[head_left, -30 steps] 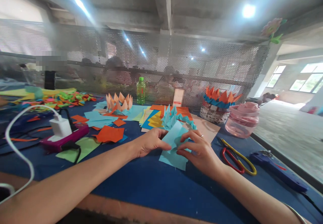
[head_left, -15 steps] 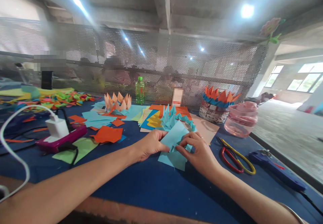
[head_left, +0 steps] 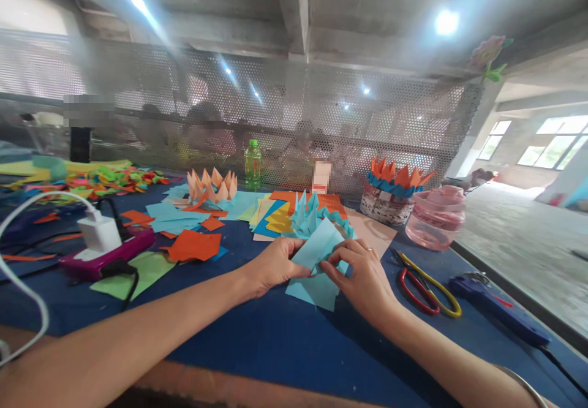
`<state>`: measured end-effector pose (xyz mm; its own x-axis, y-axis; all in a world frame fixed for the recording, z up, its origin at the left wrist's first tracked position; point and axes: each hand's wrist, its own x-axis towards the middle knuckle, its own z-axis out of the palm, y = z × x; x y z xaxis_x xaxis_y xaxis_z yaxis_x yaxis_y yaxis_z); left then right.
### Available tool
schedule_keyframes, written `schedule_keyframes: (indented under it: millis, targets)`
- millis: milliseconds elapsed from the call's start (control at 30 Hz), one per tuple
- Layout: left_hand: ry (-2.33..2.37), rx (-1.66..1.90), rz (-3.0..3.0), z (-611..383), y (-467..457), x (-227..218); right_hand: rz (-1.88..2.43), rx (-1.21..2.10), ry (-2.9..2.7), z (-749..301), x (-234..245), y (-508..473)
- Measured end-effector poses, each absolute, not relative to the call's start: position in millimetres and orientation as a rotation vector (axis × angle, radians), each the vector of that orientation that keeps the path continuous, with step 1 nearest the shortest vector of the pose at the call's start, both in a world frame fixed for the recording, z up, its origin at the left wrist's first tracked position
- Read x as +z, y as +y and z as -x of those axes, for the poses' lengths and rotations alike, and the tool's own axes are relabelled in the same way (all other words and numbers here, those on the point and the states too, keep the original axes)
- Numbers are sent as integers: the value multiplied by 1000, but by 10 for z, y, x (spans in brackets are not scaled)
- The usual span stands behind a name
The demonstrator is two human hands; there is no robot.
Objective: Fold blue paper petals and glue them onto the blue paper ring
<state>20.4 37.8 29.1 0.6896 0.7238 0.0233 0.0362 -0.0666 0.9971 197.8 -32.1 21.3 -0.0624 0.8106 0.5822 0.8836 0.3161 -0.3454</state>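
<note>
Between my hands is a light blue sheet of paper [head_left: 320,241], tilted up, its near edge partly folded. My left hand [head_left: 278,265] pinches its left side between thumb and fingers. On the right side, my right hand [head_left: 356,267] grips the near fold, thumb and fingertips pressed together. Another light blue sheet [head_left: 315,293] lies flat on the table just below them. Right behind the held paper stands a ring of light blue folded paper points [head_left: 307,211], partly hidden by it.
Scissors [head_left: 427,288] and a blue glue gun [head_left: 498,310] lie to the right, near a pink water jug [head_left: 436,218]. At left is a purple power strip [head_left: 110,255] with cables. Orange paper [head_left: 193,245], a peach paper crown [head_left: 212,186] and a green bottle [head_left: 253,166] sit farther back.
The near edge of the held light blue paper looks pressed flatter between my fingertips. Both hands keep their grip, and the whole view has shifted slightly.
</note>
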Motion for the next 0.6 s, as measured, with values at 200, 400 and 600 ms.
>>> schedule_keyframes:
  millis: [200,400,600]
  targets:
    - [634,636,-1556,-203,374,300,1510,-175,-1888,-1970,219,-318]
    - [648,644,-1559,-211,374,296,1521,-206,-1885,-1977,226,-333]
    - [621,652,-1569,-216,366,302,1522,-221,-1888,-1975,229,-344]
